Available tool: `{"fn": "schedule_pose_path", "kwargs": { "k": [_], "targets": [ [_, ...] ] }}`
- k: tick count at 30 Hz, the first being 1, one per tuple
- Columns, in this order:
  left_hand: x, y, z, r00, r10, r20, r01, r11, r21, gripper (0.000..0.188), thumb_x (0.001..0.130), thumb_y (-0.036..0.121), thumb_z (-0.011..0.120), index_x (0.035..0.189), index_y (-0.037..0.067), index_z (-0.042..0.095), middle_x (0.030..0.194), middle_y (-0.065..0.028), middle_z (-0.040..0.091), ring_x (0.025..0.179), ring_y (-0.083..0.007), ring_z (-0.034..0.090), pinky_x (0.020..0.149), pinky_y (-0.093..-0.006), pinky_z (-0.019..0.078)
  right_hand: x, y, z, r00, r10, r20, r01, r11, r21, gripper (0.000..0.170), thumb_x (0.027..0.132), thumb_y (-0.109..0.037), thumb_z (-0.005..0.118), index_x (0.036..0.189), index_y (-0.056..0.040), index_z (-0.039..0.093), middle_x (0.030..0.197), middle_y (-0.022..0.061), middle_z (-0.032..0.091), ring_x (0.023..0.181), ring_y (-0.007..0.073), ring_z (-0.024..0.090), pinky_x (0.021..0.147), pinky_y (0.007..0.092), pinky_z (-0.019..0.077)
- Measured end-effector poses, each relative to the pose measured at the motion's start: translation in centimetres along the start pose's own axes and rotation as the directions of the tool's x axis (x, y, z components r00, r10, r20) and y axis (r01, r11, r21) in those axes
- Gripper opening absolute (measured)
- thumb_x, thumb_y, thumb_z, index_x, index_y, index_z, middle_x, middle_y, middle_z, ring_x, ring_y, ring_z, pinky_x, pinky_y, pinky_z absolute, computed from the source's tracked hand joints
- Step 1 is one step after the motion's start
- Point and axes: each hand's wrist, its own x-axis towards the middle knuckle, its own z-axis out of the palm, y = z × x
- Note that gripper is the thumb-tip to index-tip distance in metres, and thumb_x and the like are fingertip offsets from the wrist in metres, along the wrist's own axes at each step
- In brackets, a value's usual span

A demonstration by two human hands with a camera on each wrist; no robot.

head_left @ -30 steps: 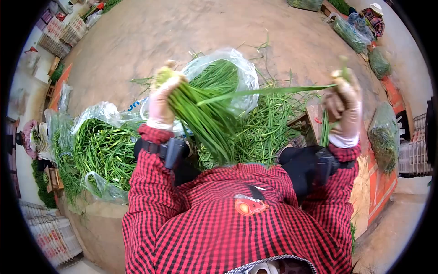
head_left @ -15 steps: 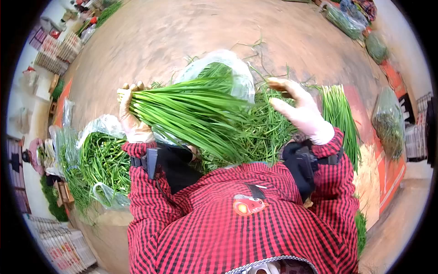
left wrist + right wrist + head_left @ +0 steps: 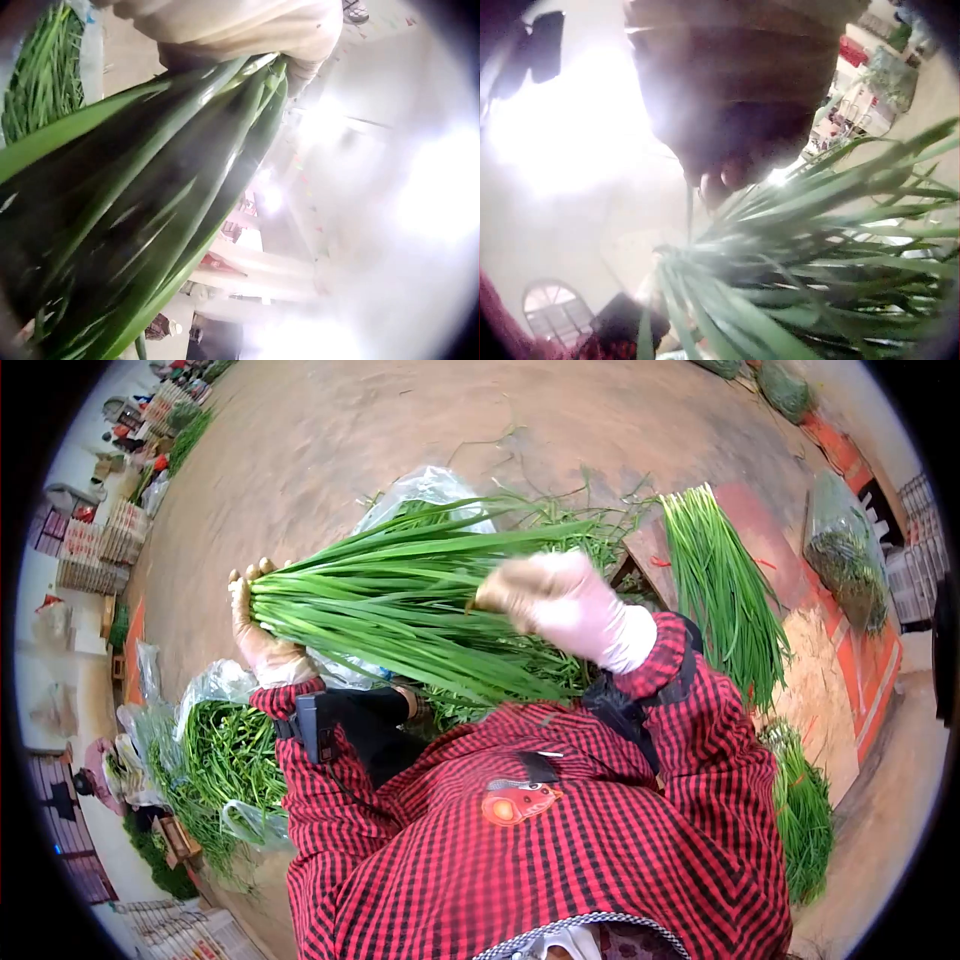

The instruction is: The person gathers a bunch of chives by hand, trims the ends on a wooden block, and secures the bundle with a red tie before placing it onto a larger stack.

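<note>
My gloved left hand grips a large bunch of garlic chives by its pale stem ends, the long flat leaves fanning to the right. In the left wrist view, leaves spread out below the glove. My gloved right hand, blurred, is over the leafy end of the bunch. Its fingertips pinch at a thin leaf in the right wrist view, above the fanned leaves.
A row of chives lies on a board to the right, more bundles below it. On the left stands a plastic bag of loose chives. Another open bag and scattered leaves lie ahead on the floor.
The left hand has moved left and turned the bunch nearly level. The right hand left the long leaf it pulled out, opened, then came left over the leaves. The view has turned rightward.
</note>
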Motion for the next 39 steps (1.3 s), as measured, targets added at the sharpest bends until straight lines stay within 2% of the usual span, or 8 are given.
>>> {"fn": "schedule_pose_path", "kwargs": {
  "k": [4,7,12,17,25,29,32,39],
  "targets": [
    [0.7,1.2,-1.4,0.966,0.056,-0.253,-0.034,0.995,0.091,0.016,0.093,0.011,0.065,0.109,0.007,0.065,0.107,-0.0108,0.072,0.106,-0.0284,0.067,0.099,-0.0557,0.0528,-0.6,-1.7,-6.3,0.958,0.170,-0.229,-0.165,0.985,0.039,0.021,0.095,-0.018,0.069,0.110,-0.0037,0.072,0.085,-0.0004,0.069,0.067,0.0064,0.059,0.062,0.0206,0.0484],
    [1.2,2.3,-3.5,0.960,0.001,-0.280,-0.002,1.000,-0.004,0.024,0.094,0.015,0.063,0.114,0.002,0.068,0.119,-0.0154,0.069,0.114,-0.0277,0.064,0.102,-0.0444,0.0527,-2.2,0.5,-8.9,0.914,-0.111,-0.390,0.017,0.971,-0.237,0.032,0.091,-0.021,0.074,0.118,-0.0054,0.069,0.103,0.0020,0.070,0.091,0.0096,0.064,0.081,0.0234,0.0503],
    [-0.3,2.0,-3.3,0.915,0.114,-0.387,-0.061,0.987,0.147,0.028,0.099,0.016,0.052,0.120,0.001,0.065,0.128,-0.0161,0.065,0.122,-0.0251,0.060,0.108,-0.0410,0.0483,-4.2,1.1,-9.7,0.913,0.105,-0.393,-0.047,0.987,0.154,0.024,0.095,-0.018,0.069,0.109,0.0017,0.071,0.097,0.0047,0.072,0.089,0.0122,0.066,0.082,0.0249,0.0525],
    [0.9,2.2,-6.3,0.988,0.110,0.112,-0.148,0.895,0.420,0.027,0.098,0.013,0.056,0.125,0.006,0.059,0.122,-0.0147,0.065,0.118,-0.0245,0.060,0.109,-0.0426,0.0463,-2.2,-0.5,-5.4,0.888,-0.326,-0.324,0.170,0.888,-0.428,0.047,0.087,-0.020,0.075,0.128,-0.0018,0.062,0.127,0.0150,0.065,0.115,0.0242,0.063,0.099,0.0357,0.0506],
    [-9.7,-7.0,13.9,0.874,-0.234,0.425,0.030,0.901,0.434,0.044,0.099,0.005,0.054,0.141,0.005,0.043,0.118,-0.0122,0.065,0.113,-0.0220,0.062,0.107,-0.0381,0.0465,2.4,0.5,5.7,0.959,-0.280,-0.042,0.212,0.807,-0.551,0.132,0.062,-0.056,0.082,0.152,0.0091,0.012,0.152,0.0320,0.026,0.144,0.0443,0.027,0.120,0.0513,0.0206],
    [-9.2,-9.9,18.4,0.803,-0.289,0.521,0.144,0.943,0.302,0.059,0.100,0.008,0.052,0.154,0.005,0.028,0.114,-0.0108,0.068,0.112,-0.0204,0.063,0.103,-0.0390,0.0493,2.2,0.0,1.1,0.849,-0.499,-0.175,0.341,0.769,-0.541,0.127,0.059,-0.048,0.082,0.152,0.0072,0.015,0.135,0.0279,0.045,0.122,0.0412,0.050,0.109,0.0495,0.0376],
    [-8.6,-12.3,23.0,0.744,-0.369,0.557,0.266,0.928,0.260,0.064,0.100,0.021,0.055,0.155,0.005,0.027,0.122,-0.0139,0.065,0.116,-0.0236,0.062,0.106,-0.0427,0.0472,1.2,-4.2,-5.1,0.887,-0.444,-0.127,0.204,0.623,-0.755,0.103,0.071,-0.041,0.073,0.145,0.0112,0.025,0.095,0.0227,0.062,0.080,0.0348,0.068,0.065,0.0415,0.0555],
    [-10.1,-25.3,33.8,0.559,-0.599,0.574,0.610,0.765,0.205,0.061,0.096,0.028,0.063,0.144,-0.002,0.041,0.135,-0.0174,0.057,0.129,-0.0253,0.052,0.112,-0.0405,0.0391,-2.7,-10.8,-21.7,0.946,-0.197,-0.258,-0.173,0.369,-0.913,0.058,0.074,-0.028,0.074,0.121,-0.0022,0.051,0.097,0.0222,0.068,0.085,0.0373,0.070,0.073,0.0440,0.0571]
  ]
}}
